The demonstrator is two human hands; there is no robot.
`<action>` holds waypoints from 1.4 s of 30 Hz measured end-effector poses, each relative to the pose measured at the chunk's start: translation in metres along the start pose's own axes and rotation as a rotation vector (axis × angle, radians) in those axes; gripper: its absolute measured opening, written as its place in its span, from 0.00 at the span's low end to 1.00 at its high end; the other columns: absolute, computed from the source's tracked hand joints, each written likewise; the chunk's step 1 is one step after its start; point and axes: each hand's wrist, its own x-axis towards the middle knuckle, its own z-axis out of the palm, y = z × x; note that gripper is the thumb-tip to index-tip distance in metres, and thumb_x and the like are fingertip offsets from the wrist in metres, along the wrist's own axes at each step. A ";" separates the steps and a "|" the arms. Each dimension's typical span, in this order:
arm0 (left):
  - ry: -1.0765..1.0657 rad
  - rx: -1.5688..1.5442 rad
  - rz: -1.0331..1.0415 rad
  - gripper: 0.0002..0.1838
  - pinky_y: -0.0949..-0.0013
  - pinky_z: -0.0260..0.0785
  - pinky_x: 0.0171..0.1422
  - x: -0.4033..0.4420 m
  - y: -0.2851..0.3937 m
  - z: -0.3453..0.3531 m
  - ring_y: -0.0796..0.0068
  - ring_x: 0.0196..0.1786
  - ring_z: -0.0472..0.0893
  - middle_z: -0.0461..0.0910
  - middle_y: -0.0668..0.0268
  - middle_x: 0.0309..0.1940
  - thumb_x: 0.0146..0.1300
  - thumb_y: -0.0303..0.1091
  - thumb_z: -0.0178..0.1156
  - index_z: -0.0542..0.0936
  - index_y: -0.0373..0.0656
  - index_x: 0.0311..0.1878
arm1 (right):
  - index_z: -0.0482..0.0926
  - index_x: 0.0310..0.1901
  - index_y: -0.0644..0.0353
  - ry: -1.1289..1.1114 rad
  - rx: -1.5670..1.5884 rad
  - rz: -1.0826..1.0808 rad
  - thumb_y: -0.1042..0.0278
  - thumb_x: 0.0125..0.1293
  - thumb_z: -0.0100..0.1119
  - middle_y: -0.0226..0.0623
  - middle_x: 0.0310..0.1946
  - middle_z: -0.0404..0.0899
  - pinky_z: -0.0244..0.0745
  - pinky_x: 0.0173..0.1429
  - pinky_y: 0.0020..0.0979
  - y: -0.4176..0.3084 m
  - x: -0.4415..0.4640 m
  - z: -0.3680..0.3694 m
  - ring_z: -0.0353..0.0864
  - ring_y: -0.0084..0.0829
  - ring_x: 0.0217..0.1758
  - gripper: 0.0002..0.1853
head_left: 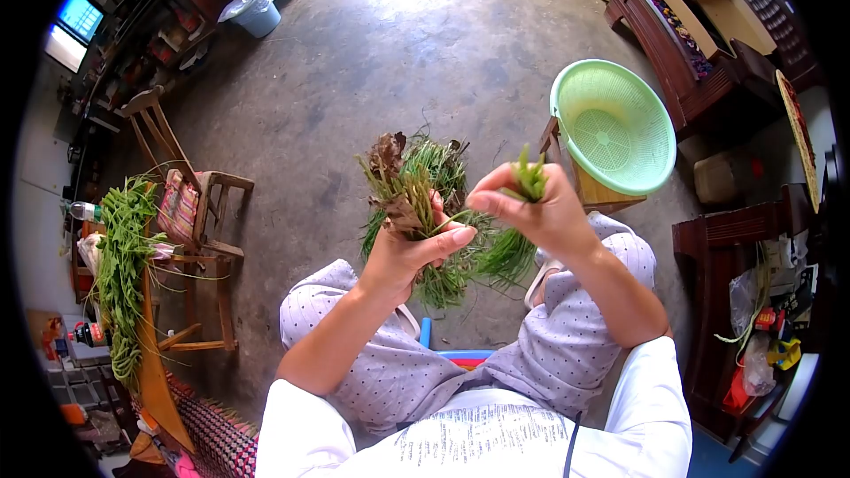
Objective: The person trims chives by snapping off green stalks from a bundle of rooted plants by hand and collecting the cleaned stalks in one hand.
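Observation:
My left hand (403, 252) is closed round a bunch of leafy stems (400, 190), with withered brown leaves among the green. Close by on the right, my right hand (562, 217) is closed on a small bundle of green stems (530, 177), whose cut-looking ends poke up above the fingers. Long thin green leaves (509, 258) hang below that hand. A thin stem appears to run between the two hands. Under both hands a loose pile of greens (434, 168) lies on the floor, partly hidden by the left hand and its bunch.
At right a light green plastic basket (655, 115) rests on a wooden stool (602, 188). Long green vegetables (128, 257) drape over a wooden board at left, near a wooden chair (221, 181). Farther off stands a blue lined bucket (257, 19). My knees flank the pile.

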 end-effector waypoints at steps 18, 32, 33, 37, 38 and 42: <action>0.033 0.021 0.069 0.18 0.83 0.58 0.23 0.000 0.001 0.004 0.88 0.23 0.69 0.73 0.74 0.25 0.50 0.26 0.69 0.69 0.46 0.38 | 0.82 0.30 0.64 0.001 -0.100 -0.043 0.67 0.58 0.65 0.30 0.20 0.78 0.67 0.29 0.22 0.001 0.001 -0.004 0.72 0.15 0.25 0.08; 0.005 -0.001 0.075 0.19 0.83 0.63 0.28 -0.002 0.001 -0.002 0.88 0.29 0.73 0.74 0.75 0.27 0.49 0.25 0.70 0.71 0.45 0.40 | 0.81 0.33 0.63 -0.063 -0.161 0.005 0.65 0.58 0.66 0.19 0.18 0.70 0.54 0.22 0.21 -0.008 -0.001 -0.001 0.61 0.11 0.21 0.10; 0.012 0.003 0.079 0.19 0.83 0.60 0.25 -0.001 0.001 0.000 0.88 0.26 0.70 0.74 0.74 0.26 0.50 0.25 0.69 0.69 0.45 0.40 | 0.81 0.33 0.63 -0.030 -0.100 -0.026 0.66 0.58 0.66 0.19 0.18 0.70 0.55 0.22 0.21 -0.002 0.000 0.000 0.61 0.12 0.21 0.09; 0.023 -0.013 0.077 0.20 0.83 0.57 0.23 0.000 0.004 0.000 0.88 0.22 0.67 0.71 0.75 0.24 0.50 0.25 0.68 0.68 0.46 0.42 | 0.81 0.31 0.63 0.023 -0.061 -0.063 0.68 0.58 0.65 0.23 0.19 0.75 0.60 0.25 0.20 0.001 0.001 -0.003 0.66 0.12 0.22 0.07; 0.023 -0.013 0.077 0.20 0.83 0.57 0.23 0.000 0.004 0.000 0.88 0.22 0.67 0.71 0.75 0.24 0.50 0.25 0.68 0.68 0.46 0.42 | 0.81 0.32 0.63 0.039 -0.060 -0.040 0.68 0.58 0.65 0.25 0.21 0.78 0.62 0.26 0.19 0.000 0.001 -0.003 0.68 0.12 0.22 0.07; 0.004 -0.021 0.038 0.20 0.82 0.58 0.24 -0.003 0.007 -0.001 0.87 0.23 0.69 0.71 0.75 0.24 0.51 0.26 0.68 0.68 0.46 0.42 | 0.81 0.32 0.63 0.198 0.052 -0.024 0.67 0.60 0.63 0.26 0.21 0.78 0.62 0.27 0.19 -0.005 0.003 -0.011 0.69 0.13 0.23 0.08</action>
